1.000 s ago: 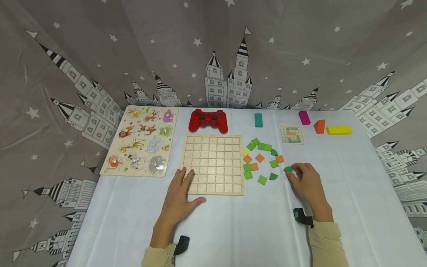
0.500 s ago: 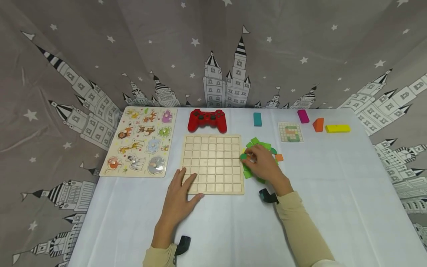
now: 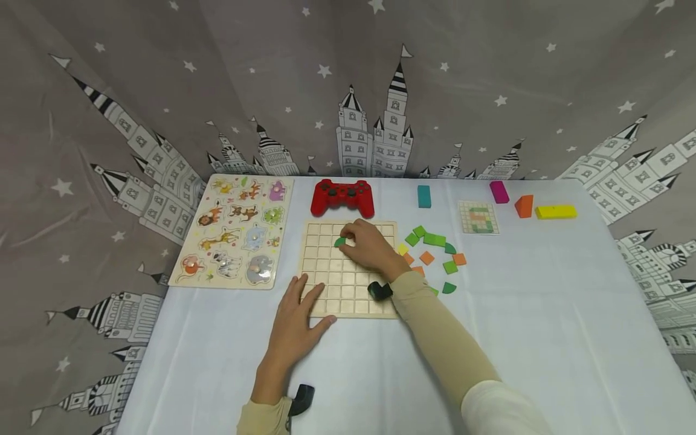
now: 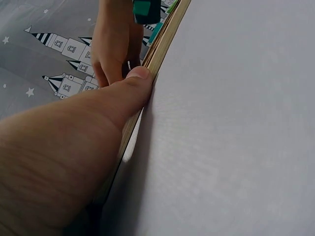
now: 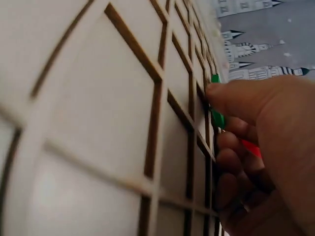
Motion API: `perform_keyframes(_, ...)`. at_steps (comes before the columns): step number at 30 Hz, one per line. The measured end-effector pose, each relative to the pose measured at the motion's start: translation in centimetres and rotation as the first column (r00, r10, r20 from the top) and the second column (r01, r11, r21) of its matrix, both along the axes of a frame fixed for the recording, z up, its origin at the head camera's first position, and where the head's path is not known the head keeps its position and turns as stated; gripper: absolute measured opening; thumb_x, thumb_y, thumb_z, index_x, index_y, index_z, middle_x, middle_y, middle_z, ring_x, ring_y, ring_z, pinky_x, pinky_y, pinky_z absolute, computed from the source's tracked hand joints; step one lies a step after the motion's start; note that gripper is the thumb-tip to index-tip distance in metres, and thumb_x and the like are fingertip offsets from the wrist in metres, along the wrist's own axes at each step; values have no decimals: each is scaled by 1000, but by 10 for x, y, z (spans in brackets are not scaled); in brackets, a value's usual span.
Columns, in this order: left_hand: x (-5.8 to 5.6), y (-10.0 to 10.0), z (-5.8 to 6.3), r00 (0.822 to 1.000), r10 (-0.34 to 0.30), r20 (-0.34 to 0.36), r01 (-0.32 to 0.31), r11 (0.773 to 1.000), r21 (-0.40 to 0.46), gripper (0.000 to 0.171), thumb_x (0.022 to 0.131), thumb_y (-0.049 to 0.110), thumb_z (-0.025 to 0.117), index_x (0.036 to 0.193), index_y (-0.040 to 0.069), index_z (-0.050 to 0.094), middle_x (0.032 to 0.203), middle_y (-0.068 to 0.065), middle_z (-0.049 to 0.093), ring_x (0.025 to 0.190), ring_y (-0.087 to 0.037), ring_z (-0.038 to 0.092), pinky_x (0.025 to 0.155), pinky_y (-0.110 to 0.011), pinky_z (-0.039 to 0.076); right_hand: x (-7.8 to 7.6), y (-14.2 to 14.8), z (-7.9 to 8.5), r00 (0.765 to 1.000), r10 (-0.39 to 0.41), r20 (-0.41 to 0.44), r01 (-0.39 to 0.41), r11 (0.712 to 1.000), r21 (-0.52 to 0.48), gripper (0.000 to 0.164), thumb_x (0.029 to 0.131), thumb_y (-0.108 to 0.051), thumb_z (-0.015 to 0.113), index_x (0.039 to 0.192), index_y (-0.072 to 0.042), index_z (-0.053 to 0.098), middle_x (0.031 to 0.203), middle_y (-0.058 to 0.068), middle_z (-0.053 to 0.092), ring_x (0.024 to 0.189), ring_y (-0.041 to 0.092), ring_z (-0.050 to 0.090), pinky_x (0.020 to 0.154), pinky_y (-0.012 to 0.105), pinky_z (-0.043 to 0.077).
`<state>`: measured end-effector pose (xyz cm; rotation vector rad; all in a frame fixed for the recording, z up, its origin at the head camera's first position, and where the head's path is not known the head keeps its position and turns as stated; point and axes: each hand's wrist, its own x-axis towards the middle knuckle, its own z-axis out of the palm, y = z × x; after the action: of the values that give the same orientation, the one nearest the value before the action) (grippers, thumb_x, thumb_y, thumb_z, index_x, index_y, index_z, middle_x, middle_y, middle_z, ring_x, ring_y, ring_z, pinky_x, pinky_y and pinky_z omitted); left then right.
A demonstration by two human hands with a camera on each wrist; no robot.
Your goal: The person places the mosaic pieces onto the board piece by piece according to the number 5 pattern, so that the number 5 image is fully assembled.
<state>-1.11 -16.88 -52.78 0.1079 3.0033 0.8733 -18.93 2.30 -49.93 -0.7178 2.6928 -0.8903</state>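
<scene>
A wooden grid board (image 3: 348, 284) lies in the middle of the white table. Over its upper part my right hand (image 3: 371, 246) pinches a dark green quarter-round tile (image 3: 339, 241) between thumb and fingers; the right wrist view shows that green tile (image 5: 217, 117) close to the board's ridges. My left hand (image 3: 293, 323) rests at the board's lower left corner, fingers spread on the grid. Its thumb (image 4: 138, 73) touches the board's near edge in the left wrist view. Loose green, orange and yellow tiles (image 3: 435, 240) lie right of the board, some hidden by my right forearm.
An animal peg puzzle (image 3: 234, 232) lies to the left. Behind the board sits a red game controller (image 3: 342, 198). Farther right are a teal block (image 3: 424, 196), a pattern card (image 3: 478, 217), a magenta block (image 3: 499, 192), an orange wedge (image 3: 524, 206) and a yellow block (image 3: 556, 212).
My right hand has carried the dark green tile leftward from the right of the loose tiles to above the board's upper cells. My left hand has stayed at the board's corner.
</scene>
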Motion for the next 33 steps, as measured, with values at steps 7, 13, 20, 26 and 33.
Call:
perform_keyframes(7,0,0,1,1000,5,-9,-5,1000,-3,71,87,50,77,148,20,54,167,-15,28,158,-40,17,122,-66,26,-4,-9,2,999,-28,19,28,1000,4,26,96,-28,69,116,-11,71,108,5,64,99,19,58,93,34,52)
perform_keyframes(13,1,0,0,1000,6,8,-6,1000,4,72,87,49,77,149,20,53,168,-14,27,158,-39,16,122,-66,25,-4,-10,3,998,-39,43,39,999,2,24,96,-26,70,115,-12,72,109,6,65,100,20,61,94,34,53)
perform_keyframes(20,0,1,1,1000,7,20,-7,1000,9,72,88,50,75,149,20,53,168,-13,27,158,-39,15,123,-65,24,-5,-10,2,999,-39,35,38,999,34,24,97,-27,68,115,-12,72,107,5,64,98,19,59,92,33,53)
perform_keyframes(26,0,0,0,1000,5,12,-6,1000,13,71,88,50,76,149,21,53,168,-13,27,158,-38,16,122,-65,25,-3,-10,1,999,-38,36,36,998,52,26,99,-27,67,120,-12,71,109,5,64,99,19,58,92,33,52)
perform_keyframes(33,-1,1,0,1000,11,16,-12,1000,11,72,88,51,75,149,21,52,168,-12,27,158,-38,15,122,-66,24,3,10,11,998,-57,23,57,998,6,32,98,-23,68,128,-11,69,119,6,67,106,21,62,98,36,53)
